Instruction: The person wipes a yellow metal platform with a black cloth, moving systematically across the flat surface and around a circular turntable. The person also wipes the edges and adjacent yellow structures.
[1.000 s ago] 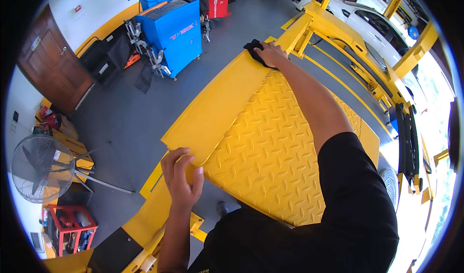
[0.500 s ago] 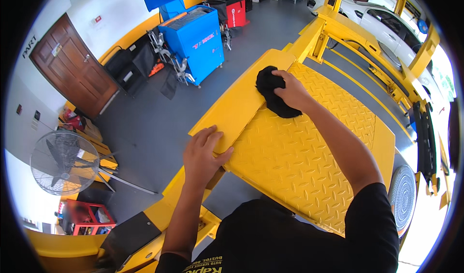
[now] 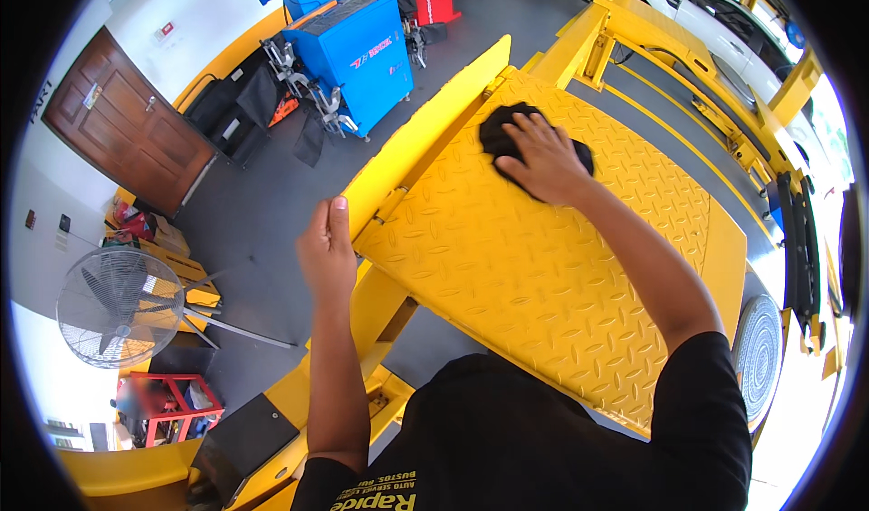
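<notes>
My left hand (image 3: 328, 247) is closed round the near end of a yellow hinged metal flap (image 3: 425, 135), thumb on its upper edge. The flap stands tilted up along the left side of a yellow diamond-tread ramp plate (image 3: 525, 280), and its hinges show along the joint. Toward the plate's far end, my right hand (image 3: 548, 158) lies flat with fingers spread on a crumpled black cloth (image 3: 501, 131). The cloth rests on the tread and sticks out on both sides of the hand. My palm hides its middle.
Yellow lift beams (image 3: 588, 45) continue beyond the plate, near a white car (image 3: 724, 27). A blue cabinet machine (image 3: 353, 63) stands on the grey floor at the far left. Nearer on the left are a pedestal fan (image 3: 120, 307) and a red cart (image 3: 181, 402). A round ribbed disc (image 3: 759, 357) lies at right.
The flap has swung up from lying flat, with my left hand now gripping its end. My right hand has gone from bunching the cloth to pressing it flat, slightly right, on the tread.
</notes>
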Demonstrator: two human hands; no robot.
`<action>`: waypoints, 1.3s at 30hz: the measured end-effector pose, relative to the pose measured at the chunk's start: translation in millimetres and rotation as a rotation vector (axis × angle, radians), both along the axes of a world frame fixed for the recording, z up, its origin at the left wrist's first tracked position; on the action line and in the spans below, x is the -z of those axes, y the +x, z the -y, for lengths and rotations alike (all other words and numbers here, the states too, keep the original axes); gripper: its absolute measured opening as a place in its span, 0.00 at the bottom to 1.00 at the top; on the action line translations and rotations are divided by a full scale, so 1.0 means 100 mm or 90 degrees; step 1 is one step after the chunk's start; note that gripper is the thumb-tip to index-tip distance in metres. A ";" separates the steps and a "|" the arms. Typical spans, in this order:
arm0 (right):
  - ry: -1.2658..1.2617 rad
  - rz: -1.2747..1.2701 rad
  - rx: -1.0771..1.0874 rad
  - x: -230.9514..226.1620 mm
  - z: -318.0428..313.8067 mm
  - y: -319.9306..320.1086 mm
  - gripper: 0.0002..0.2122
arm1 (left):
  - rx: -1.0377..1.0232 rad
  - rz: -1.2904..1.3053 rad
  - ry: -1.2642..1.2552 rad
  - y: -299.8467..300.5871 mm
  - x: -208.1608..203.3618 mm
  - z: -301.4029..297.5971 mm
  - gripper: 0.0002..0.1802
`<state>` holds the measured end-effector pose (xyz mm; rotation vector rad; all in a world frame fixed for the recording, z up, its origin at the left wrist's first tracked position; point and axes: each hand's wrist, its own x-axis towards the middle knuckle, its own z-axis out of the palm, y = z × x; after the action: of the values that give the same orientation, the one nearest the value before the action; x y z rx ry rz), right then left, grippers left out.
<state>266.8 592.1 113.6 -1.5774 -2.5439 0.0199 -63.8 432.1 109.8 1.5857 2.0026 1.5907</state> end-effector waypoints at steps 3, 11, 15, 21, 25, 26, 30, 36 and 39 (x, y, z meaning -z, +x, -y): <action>0.061 -0.086 -0.206 0.02 0.35 -0.60 0.35 | -0.040 -0.026 0.008 -0.07 0.11 0.00 0.24; 0.000 -0.091 -0.377 0.03 0.50 -0.59 0.27 | -0.034 0.049 -0.039 -0.13 0.06 0.13 0.31; 0.076 0.113 0.056 0.07 -0.91 0.36 0.29 | 0.000 0.018 -0.018 -0.02 0.03 0.01 0.32; 0.174 -0.062 -0.299 0.07 0.27 -0.85 0.21 | 0.018 0.049 0.016 -0.10 0.10 0.03 0.30; 0.017 -0.156 -0.508 0.10 1.26 -0.92 0.28 | 0.029 -0.002 0.040 -0.15 0.07 0.07 0.30; -0.017 -0.188 -0.497 0.04 1.15 -0.81 0.27 | 0.025 -0.006 0.039 -0.16 0.07 0.10 0.30; 0.102 -0.069 -0.250 0.14 -0.08 -0.15 0.28 | 0.007 -0.005 0.006 -0.13 0.07 0.08 0.30; -0.005 0.140 0.095 0.04 -1.50 0.41 0.34 | -0.027 -0.002 0.000 -0.16 0.10 0.07 0.31; -0.005 0.071 0.169 0.06 -1.49 0.11 0.35 | -0.022 0.008 0.016 -0.13 0.13 0.00 0.30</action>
<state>278.1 741.4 108.0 -1.9563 -2.3920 -0.0911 -77.1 431.7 97.2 1.5526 2.0230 1.6403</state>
